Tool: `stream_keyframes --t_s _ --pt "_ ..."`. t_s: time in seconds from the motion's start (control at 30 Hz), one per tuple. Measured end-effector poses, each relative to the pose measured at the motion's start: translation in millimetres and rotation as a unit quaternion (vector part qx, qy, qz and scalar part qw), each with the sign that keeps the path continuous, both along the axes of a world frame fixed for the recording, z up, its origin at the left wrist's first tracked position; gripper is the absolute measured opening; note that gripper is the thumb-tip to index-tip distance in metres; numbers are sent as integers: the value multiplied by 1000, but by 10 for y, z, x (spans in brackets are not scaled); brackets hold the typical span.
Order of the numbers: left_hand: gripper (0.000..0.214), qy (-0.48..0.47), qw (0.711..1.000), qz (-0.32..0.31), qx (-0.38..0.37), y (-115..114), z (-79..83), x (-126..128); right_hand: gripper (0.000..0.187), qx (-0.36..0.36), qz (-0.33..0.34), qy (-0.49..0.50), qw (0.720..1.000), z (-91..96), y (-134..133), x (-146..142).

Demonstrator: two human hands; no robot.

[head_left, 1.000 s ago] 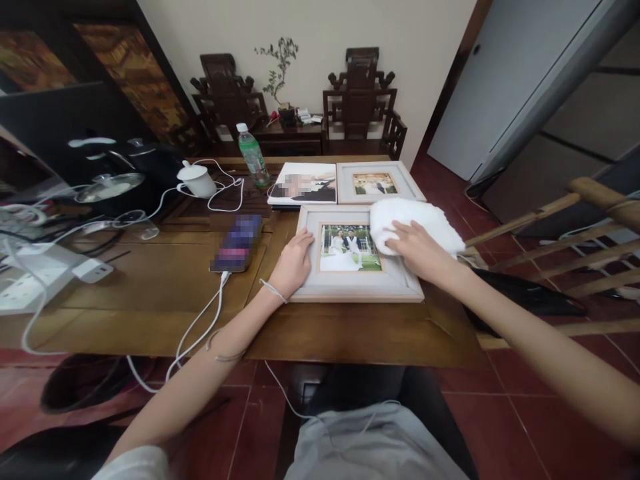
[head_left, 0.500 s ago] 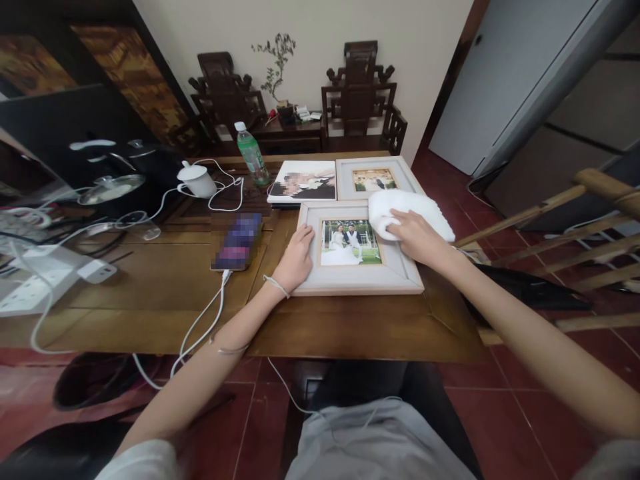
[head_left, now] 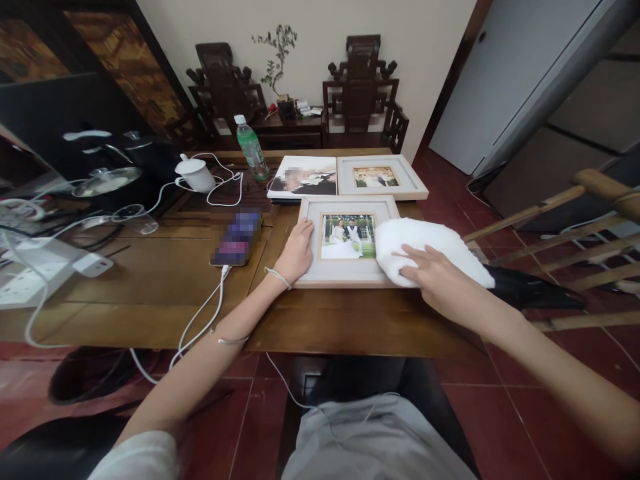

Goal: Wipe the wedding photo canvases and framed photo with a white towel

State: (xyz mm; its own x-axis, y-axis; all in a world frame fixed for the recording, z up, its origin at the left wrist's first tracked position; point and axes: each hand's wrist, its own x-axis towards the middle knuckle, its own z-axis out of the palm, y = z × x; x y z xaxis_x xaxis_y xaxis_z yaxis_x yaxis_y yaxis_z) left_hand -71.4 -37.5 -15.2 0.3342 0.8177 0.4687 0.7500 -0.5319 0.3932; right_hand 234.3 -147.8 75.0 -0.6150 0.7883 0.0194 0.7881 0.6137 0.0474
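A pale framed photo (head_left: 345, 275) lies flat near the front of the wooden table (head_left: 165, 280). My left hand (head_left: 297, 251) rests on its left edge, fingers stretched flat, steadying it. My right hand (head_left: 435, 275) presses flat on a white fluffy cloth (head_left: 425, 240) that covers the frame's lower right corner. Behind it lie a second framed photo (head_left: 381, 176) and a photo print (head_left: 304, 177).
A phone (head_left: 238, 237) with a white cable lies left of the frame. A green bottle (head_left: 250, 148), a white lidded cup (head_left: 195, 175), pot lids and a power strip (head_left: 30, 270) fill the table's left. Wooden rails (head_left: 580, 220) stand at right, carved chairs behind.
My right hand has dragged the white cloth from the frame's upper right corner down to its lower right corner. The left hand has stayed on the left edge.
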Motion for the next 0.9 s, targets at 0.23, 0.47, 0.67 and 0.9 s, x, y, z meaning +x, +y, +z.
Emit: stream_keyframes --t_s 0.23,0.47,0.67,0.9 --pt "57 8 1000 -5 -3 76 3 -5 47 -5 -29 -6 1000 64 273 -52" --pt "57 0 1000 -12 -13 120 4 -30 46 48 -58 -10 997 -42 850 -71" --pt "55 -1 1000 -11 2 95 5 -38 47 73 -28 -30 996 -144 732 -100" --pt "50 -23 1000 -3 -14 70 39 -15 47 1 11 -24 1000 166 -139 -176"
